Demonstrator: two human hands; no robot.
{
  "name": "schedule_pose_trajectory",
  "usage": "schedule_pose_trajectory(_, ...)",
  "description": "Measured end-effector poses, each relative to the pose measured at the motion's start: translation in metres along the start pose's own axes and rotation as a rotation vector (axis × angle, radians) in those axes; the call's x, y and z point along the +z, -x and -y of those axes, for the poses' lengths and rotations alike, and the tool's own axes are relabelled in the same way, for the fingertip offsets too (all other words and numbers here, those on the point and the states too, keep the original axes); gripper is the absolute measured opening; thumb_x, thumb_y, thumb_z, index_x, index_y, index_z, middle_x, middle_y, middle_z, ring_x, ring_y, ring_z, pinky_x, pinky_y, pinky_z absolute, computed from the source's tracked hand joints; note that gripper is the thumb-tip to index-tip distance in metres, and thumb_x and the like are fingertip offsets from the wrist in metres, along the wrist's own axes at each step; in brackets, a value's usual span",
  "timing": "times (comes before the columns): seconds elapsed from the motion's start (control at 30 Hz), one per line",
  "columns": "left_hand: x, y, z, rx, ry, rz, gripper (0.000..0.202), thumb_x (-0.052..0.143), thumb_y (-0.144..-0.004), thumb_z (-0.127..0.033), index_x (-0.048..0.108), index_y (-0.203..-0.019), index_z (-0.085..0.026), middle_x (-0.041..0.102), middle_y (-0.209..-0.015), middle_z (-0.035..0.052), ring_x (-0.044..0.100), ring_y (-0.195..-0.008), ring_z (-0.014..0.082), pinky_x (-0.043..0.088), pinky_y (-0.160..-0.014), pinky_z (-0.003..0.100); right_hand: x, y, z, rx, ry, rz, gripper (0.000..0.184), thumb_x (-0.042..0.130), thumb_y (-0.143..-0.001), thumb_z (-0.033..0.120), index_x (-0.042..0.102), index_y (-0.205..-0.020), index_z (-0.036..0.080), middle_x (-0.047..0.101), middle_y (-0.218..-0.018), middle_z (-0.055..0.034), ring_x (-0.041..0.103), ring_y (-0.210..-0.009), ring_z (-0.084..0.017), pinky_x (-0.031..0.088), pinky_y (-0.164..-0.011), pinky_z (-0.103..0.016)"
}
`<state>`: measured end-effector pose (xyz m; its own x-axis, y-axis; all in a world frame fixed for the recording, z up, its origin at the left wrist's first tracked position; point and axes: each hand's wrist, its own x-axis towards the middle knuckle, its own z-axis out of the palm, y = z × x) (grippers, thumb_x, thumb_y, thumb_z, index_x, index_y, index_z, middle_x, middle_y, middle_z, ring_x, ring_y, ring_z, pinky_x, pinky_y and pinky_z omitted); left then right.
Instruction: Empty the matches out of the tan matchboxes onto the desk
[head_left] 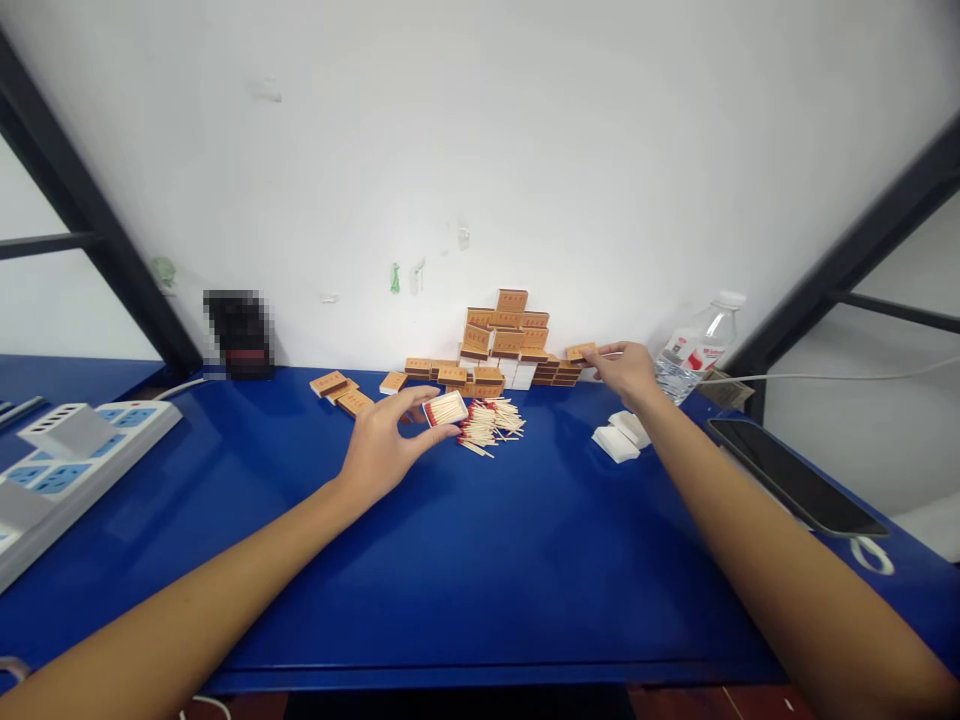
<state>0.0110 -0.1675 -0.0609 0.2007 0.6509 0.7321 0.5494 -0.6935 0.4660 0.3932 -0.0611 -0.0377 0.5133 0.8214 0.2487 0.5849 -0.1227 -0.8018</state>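
My left hand (386, 435) grips a white matchbox tray (445, 409) filled with red-tipped matches, thumb and fingers on its sides. Just right of it, a loose pile of matches (495, 424) lies on the blue table (480, 560). Between the fingertips of my right hand (622, 368) is an orange matchbox sleeve (580, 352), at the right end of the stacked matchboxes (508, 342). Whether that sleeve touches the stack I cannot tell. Several more matchboxes (354, 402) lie to the left of my left hand.
White empty-looking trays (621, 437) lie below my right wrist. A plastic bottle (701, 345) and a dark phone (795, 475) are at the right. A power strip (82, 460) takes up the left side. Behind the stack rises a white wall (480, 150).
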Motion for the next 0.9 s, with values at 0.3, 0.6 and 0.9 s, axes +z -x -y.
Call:
schedule_pose_trajectory(0.3, 0.0, 0.001, 0.002, -0.013, 0.028, 0.05, 0.037, 0.086, -0.084, -0.042, 0.067, -0.109, -0.024, 0.08, -0.099, 0.0012, 0.075, -0.083, 0.0189, 0.061, -0.075, 0.034, 0.012, -0.01, -0.011, -0.082, 0.251, -0.003, 0.025, 0.074, -0.087, 0.04, 0.072, -0.089, 0.015, 0.079, -0.098, -0.0155, 0.073, -0.087, -0.026, 0.051, -0.074, -0.032)
schedule_pose_trajectory(0.6, 0.0, 0.002, 0.003, 0.001, 0.0, 0.048, 0.036, 0.086, -0.084, -0.042, 0.066, -0.108, -0.024, 0.08, -0.097, 0.0012, 0.074, -0.08, 0.0186, 0.06, -0.074, 0.033, 0.011, -0.004, -0.013, -0.128, 0.371, -0.006, 0.029, 0.07, -0.091, 0.042, 0.071, -0.105, 0.016, 0.079, -0.097, -0.0111, 0.072, -0.088, -0.024, 0.048, -0.074, -0.031)
schedule_pose_trajectory(0.9, 0.0, 0.003, 0.002, -0.04, -0.002, 0.088, 0.038, 0.085, -0.084, -0.046, 0.067, -0.109, -0.024, 0.08, -0.099, 0.0002, 0.076, -0.086, 0.0193, 0.06, -0.075, 0.032, 0.002, 0.005, -0.008, -0.188, 0.464, -0.02, 0.023, 0.065, -0.093, 0.038, 0.076, -0.091, 0.018, 0.079, -0.097, -0.0127, 0.071, -0.089, -0.028, 0.048, -0.076, -0.035)
